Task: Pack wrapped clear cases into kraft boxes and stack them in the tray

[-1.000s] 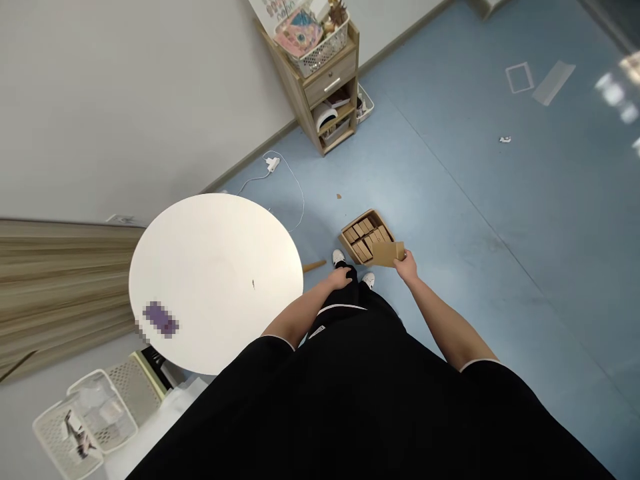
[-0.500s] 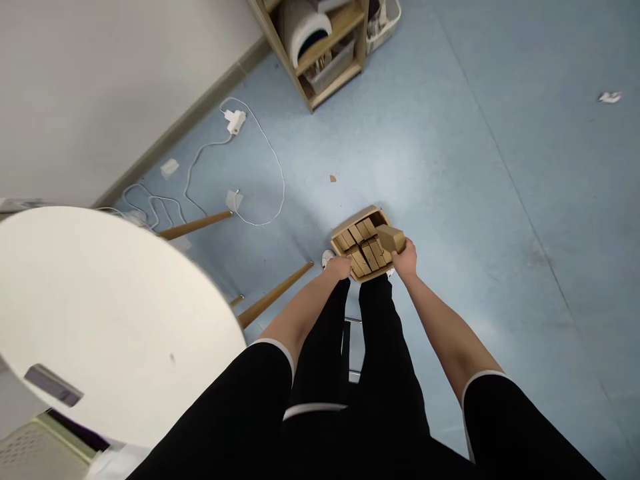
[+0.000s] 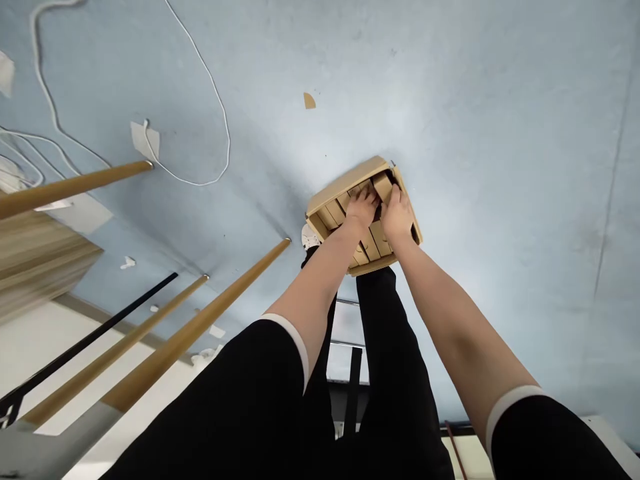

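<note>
Slanting wooden table legs (image 3: 195, 313) at far left, white cable (image 3: 210, 87) curving on blue floor (image 3: 450, 100); reaching left hand (image 3: 361, 208) into cardboard tray (image 3: 345, 183) sitting on floor just past white shoe (image 3: 310, 237), fingers (image 3: 367, 197) narrow over tan blocks (image 3: 373, 241); pressing right hand (image 3: 397, 215) beside end block (image 3: 383, 187), fingers narrow, grip unclear.

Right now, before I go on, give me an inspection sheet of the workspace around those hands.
Surface: pale blue floor, scuffed in places.
Job's things: shallow tan cardboard tray on the floor, divided into compartments, holding tan rectangular blocks.
Clutter: small tan scrap on the floor beyond the tray.
Hands: left hand down among the blocks; right hand beside it, against a block.
Cables: thin white cable looping across the floor, apart from the tray.
Surroundings: tapered wooden table legs to the left; white shoe at the tray's edge.
</note>
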Motion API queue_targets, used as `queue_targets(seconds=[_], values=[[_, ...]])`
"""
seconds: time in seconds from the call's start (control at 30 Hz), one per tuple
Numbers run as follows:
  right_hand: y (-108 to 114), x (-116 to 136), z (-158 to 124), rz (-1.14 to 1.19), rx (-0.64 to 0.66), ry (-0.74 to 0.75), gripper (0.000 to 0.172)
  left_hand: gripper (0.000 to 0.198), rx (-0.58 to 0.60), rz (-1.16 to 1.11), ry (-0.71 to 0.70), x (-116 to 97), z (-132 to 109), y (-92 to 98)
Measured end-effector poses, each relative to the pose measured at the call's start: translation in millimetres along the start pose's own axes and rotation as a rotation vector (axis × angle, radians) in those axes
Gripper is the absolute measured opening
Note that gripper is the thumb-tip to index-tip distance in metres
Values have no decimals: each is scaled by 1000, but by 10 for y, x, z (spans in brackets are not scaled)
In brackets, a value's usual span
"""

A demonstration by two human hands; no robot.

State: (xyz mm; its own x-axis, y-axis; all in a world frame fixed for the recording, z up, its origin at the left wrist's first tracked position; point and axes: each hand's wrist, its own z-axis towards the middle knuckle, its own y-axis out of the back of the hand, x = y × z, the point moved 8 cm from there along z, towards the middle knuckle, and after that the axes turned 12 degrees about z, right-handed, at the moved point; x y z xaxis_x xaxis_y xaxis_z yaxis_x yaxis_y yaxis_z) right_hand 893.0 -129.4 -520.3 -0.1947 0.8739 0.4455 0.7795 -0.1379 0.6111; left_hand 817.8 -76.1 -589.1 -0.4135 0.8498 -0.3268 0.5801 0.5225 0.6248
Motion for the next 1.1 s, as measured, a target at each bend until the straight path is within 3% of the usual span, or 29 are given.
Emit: queue_targets(seconds=[0.13, 0.27, 0.4, 0.6, 0.7, 0.77, 0.83, 1.0, 1.1], values=[[-160, 86, 206, 16, -33, -28, 60, 72, -11, -20, -40, 99, -174, -134], [-180, 70, 127, 65, -92, -8, 59, 74, 11, -19, -60, 157, -260, -136], [-204, -7, 63, 98, -109, -19, 60, 73, 6, -10, -72, 146, -252, -111], [-332, -127, 333, 9, -71, -149, 62, 73, -13, -28, -74, 174, -164, -198], [-325, -100, 123, 20, -25, -61, 61, 67, -29, -36, -63, 130, -365, -147], [-248, 1, -317, 21, 36, 20, 54, 62, -25, -41, -27, 36, -723, -30], [-94, 124, -952, 42, 90, 40, 49, 58, 6, -69, 21, -125, -1260, 130], [550, 600, -2660, 241, 104, -32, 41, 48, 115, -315, 115, -689, -2938, 670], [888, 1054, -3409, 422, 143, -99, 39, 45, 93, -475, 140, -960, -3896, 1138]])
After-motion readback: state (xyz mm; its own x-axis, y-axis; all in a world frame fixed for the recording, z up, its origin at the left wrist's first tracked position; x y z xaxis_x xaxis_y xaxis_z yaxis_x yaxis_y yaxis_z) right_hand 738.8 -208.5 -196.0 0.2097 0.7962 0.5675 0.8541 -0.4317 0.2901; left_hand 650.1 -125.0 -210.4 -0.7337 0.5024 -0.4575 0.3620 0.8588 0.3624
